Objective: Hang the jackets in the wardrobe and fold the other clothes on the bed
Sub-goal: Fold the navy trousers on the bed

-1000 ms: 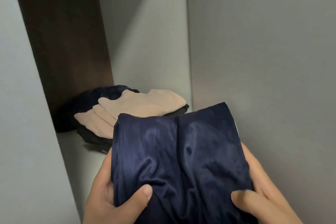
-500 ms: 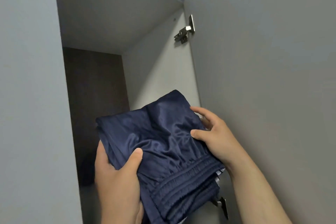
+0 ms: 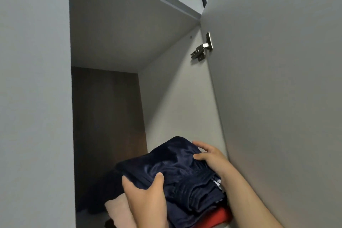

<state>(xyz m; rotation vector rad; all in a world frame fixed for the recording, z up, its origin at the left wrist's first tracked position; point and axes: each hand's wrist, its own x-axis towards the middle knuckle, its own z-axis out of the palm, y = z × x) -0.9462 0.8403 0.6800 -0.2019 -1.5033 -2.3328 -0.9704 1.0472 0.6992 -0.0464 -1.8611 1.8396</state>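
Note:
A folded navy satin garment (image 3: 177, 168) lies inside the wardrobe compartment on top of a pile of clothes. My left hand (image 3: 146, 196) grips its near left edge, thumb on top. My right hand (image 3: 211, 159) rests on its right side against the wardrobe's inner wall, fingers spread and lightly bent over the cloth. Under the navy garment show a beige folded garment (image 3: 118, 211) at the left and a red garment (image 3: 216, 218) at the right.
The grey wardrobe side panel (image 3: 35, 98) stands at the left. The open door (image 3: 277, 89) fills the right, with a metal hinge (image 3: 202, 48). A dark brown back panel (image 3: 107, 116) and a dark garment (image 3: 98, 192) lie deeper inside.
The view has tilted upward. Both hands have carried the navy garment forward and down onto the clothes pile in the compartment. The red garment has come into sight beneath it.

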